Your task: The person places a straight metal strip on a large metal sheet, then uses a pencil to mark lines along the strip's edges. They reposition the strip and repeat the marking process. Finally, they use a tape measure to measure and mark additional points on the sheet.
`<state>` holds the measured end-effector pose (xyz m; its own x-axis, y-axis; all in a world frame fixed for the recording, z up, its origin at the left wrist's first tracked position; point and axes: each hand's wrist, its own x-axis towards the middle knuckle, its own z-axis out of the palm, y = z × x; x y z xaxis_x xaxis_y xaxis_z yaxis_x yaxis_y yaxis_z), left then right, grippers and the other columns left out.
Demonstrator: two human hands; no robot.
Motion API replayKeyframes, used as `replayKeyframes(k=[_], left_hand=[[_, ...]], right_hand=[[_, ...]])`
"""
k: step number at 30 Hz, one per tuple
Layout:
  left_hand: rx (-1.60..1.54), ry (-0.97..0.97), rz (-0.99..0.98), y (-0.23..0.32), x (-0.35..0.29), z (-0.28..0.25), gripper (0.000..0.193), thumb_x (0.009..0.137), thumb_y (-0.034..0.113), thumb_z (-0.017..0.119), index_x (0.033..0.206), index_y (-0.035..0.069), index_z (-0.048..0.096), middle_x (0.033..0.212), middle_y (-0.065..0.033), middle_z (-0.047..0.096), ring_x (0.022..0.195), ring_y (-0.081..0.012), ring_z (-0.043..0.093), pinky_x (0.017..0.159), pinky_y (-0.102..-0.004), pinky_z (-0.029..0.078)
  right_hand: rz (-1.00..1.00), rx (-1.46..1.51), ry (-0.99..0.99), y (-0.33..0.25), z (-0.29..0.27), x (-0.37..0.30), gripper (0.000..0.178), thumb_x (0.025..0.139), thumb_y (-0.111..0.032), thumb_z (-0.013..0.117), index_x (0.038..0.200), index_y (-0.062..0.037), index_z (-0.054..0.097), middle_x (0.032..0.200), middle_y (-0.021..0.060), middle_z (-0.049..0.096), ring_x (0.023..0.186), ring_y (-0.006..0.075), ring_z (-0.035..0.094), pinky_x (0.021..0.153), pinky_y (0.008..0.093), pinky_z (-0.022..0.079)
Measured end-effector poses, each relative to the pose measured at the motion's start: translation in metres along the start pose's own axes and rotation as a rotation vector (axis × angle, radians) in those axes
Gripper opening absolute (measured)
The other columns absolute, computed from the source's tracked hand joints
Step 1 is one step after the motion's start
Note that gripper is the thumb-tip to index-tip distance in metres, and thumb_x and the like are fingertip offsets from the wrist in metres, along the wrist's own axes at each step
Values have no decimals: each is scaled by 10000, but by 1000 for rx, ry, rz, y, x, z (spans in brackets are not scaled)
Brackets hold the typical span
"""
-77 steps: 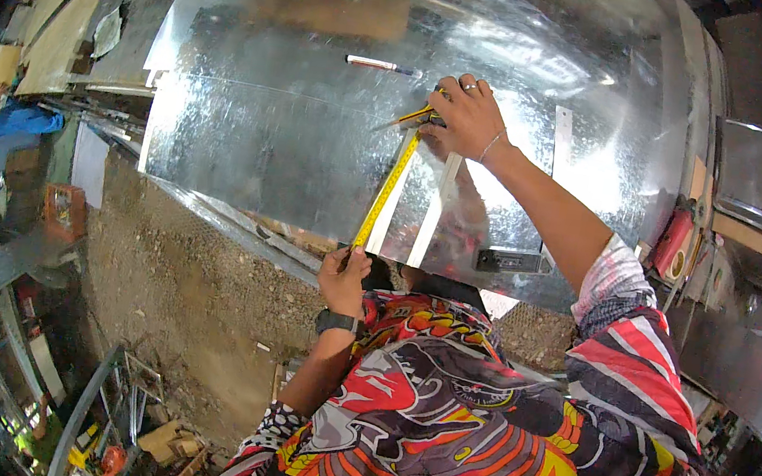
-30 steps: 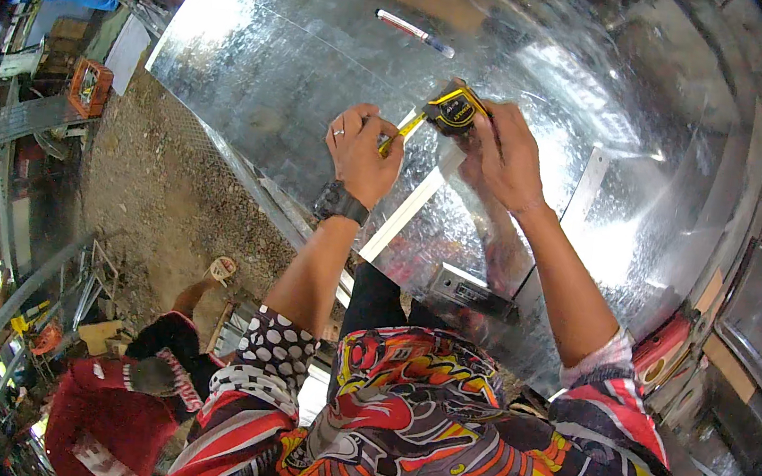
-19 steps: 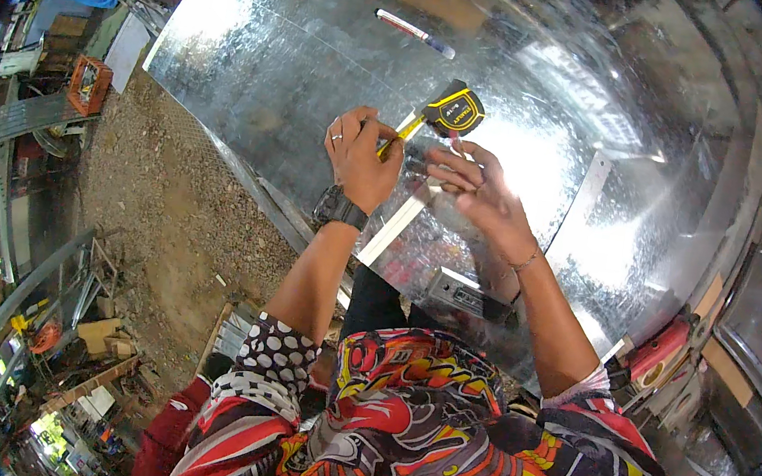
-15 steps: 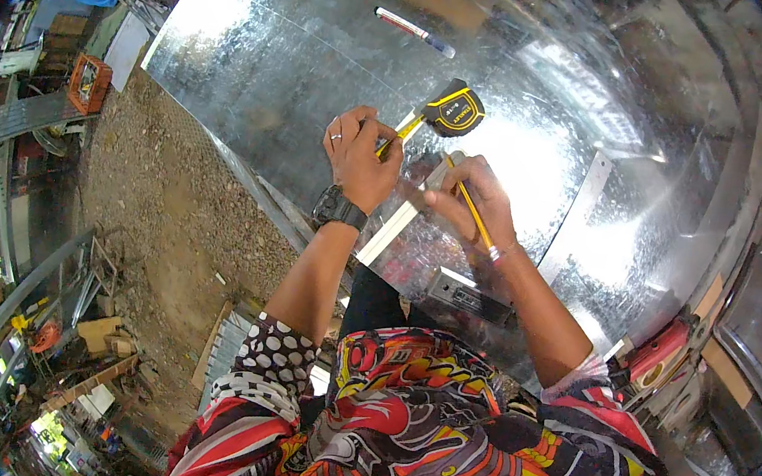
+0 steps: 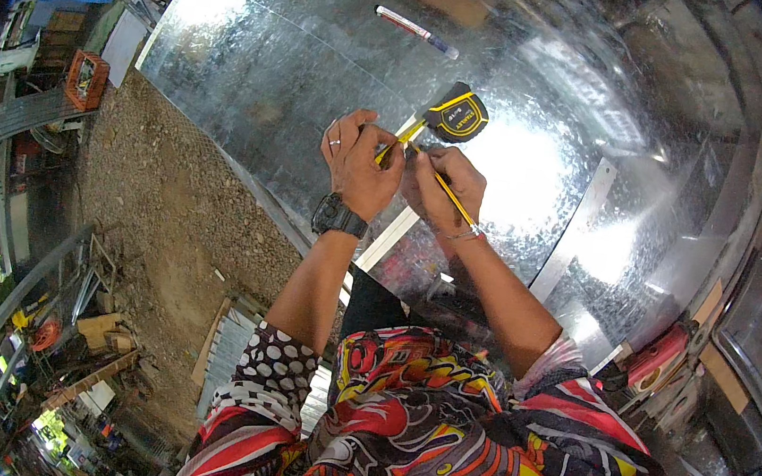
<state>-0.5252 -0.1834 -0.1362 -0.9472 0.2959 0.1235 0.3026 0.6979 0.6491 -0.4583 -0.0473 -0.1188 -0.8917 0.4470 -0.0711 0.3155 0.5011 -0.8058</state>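
Note:
A black and yellow tape measure (image 5: 458, 114) lies on the shiny metal sheet (image 5: 315, 78), with a short length of its yellow blade (image 5: 398, 148) drawn out. My left hand (image 5: 358, 167), fingers bent, pinches that blade. In my right hand (image 5: 449, 187) is a yellow pencil (image 5: 457, 203), its point close beside the blade near my left fingertips. Both hands rest low over the sheet, almost touching. From beneath them a pale narrow strip (image 5: 387, 241) runs toward me; its far part is hidden by my right hand.
A marker pen (image 5: 416, 31) lies farther off on the sheet. A flat metal strip (image 5: 575, 229) lies to the right. Past the sheet's left edge are gravelly ground (image 5: 176, 203), an orange crate (image 5: 86, 80) and stacked scrap. A red object (image 5: 657, 356) sits at the right.
My right hand has shifted left with the pencil, bringing its point from the pale strip's end to the tape blade. My left hand has stayed nearly in place.

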Motion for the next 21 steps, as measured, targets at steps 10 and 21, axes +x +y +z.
replayKeyframes(k=[10, 21], left_hand=[[-42, -42, -26, -2, -6, 5, 196, 775, 162, 815, 913, 143, 676, 1303, -73, 582, 1294, -346, 475, 1132, -549, 280], [-30, -25, -29, 22, -25, -2, 167, 770, 164, 804, 894, 141, 693, 1279, -91, 610, 1263, -353, 505, 1101, -544, 312]], right_hand=[[-170, 30, -14, 7, -4, 1, 188, 902, -38, 744, 785, -5, 600, 816, 125, 703, 701, 222, 690, 630, 328, 531], [-99, 85, -40, -5, -26, -17, 218, 913, -178, 703, 771, -29, 629, 777, 179, 614, 720, 382, 638, 648, 468, 510]])
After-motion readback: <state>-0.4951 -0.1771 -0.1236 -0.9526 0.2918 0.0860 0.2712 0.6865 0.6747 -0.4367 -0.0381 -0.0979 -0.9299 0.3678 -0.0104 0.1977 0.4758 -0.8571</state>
